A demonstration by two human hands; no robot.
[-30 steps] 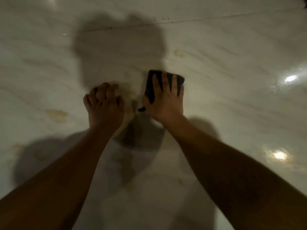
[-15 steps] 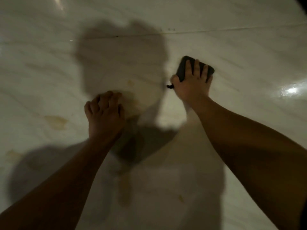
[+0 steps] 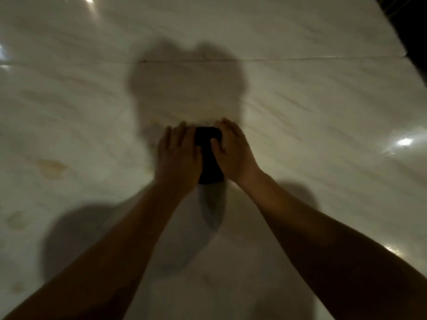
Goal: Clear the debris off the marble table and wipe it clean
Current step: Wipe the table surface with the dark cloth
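Worn on the head, a single wide-angle view. Looks forward and steeply down onto the pale marble desk (image 3: 300, 100), from close above it. Takes in both forearms reaching up from the near edge, with the left grip (image 3: 178, 155) and right grip (image 3: 233, 153) meeting at a black pad (image 3: 206, 135) just above centre. Reaches as far as a seam (image 3: 300, 58) across the far desk and a dark strip (image 3: 413, 31) past its far right corner. Blurred throughout.

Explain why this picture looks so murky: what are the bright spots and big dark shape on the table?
Head view: dim light; motion blur smears the marble table and softens the left hand, right hand and dark pad; the bright spots are glare on the polish; the dark shape is the person's shadow.
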